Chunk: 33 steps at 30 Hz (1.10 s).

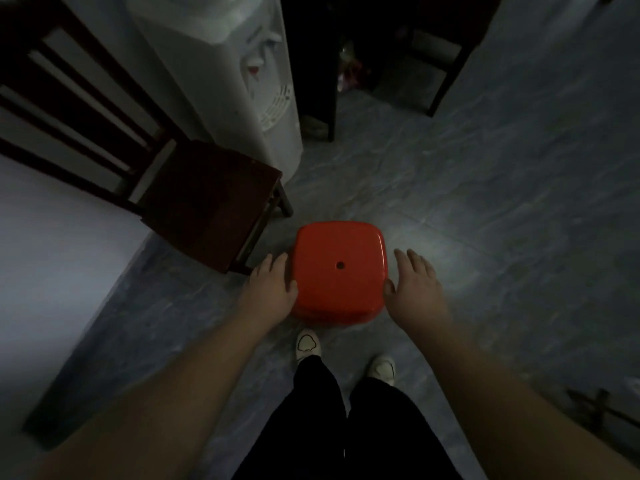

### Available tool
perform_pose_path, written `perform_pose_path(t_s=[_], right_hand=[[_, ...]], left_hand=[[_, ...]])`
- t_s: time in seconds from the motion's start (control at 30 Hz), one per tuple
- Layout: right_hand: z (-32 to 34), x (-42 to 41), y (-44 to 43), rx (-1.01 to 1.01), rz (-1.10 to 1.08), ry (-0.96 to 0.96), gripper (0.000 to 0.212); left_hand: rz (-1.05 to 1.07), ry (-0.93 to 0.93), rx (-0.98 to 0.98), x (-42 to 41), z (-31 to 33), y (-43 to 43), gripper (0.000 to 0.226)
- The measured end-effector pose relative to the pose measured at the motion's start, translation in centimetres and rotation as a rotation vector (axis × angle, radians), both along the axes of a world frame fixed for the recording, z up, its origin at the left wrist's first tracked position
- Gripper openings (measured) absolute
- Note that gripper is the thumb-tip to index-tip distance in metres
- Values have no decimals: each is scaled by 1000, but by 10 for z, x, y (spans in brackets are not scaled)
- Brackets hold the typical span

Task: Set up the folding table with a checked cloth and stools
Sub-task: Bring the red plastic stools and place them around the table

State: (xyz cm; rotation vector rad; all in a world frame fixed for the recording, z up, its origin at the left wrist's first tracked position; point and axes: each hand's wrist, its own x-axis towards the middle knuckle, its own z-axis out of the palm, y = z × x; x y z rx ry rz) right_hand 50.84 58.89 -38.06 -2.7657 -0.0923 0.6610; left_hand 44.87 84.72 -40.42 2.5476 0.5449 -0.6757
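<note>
Left hand and right hand, both open with fingers spread, flank the red stool between them. Stool upright, seat facing up, roughly square. Beyond the left hand: dark wooden chair.

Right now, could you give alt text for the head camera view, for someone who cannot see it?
Two bare hands, left hand and right hand, reach to either side of a red stool on a grey floor. A dark wooden chair and a white water dispenser stand behind.
</note>
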Motion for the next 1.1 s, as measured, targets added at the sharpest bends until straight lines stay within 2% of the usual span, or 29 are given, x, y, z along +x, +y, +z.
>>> perform_pose_path(t_s=[0.23, 0.37, 0.47, 0.57, 0.7, 0.87, 1.1], right_hand=[[-158, 49, 12, 129, -196, 97, 69], [-242, 61, 16, 224, -329, 164, 89], [-281, 61, 16, 286, -415, 180, 104], [-297, 57, 19, 305, -475, 143, 105], [-289, 58, 21, 288, -481, 151, 103], [-235, 63, 20, 291, -435, 142, 110], [-60, 69, 24, 282, -332, 10, 114]], left_hand=[[135, 83, -144, 55, -155, 3, 75], [363, 69, -189, 71, -231, -4, 95], [471, 74, -253, 70, -270, -7, 107], [479, 76, -327, 65, -280, -14, 110], [472, 67, -260, 69, -269, -18, 109], [433, 16, -256, 84, -213, -12, 108], [327, -157, -206, 99, -47, -3, 103]])
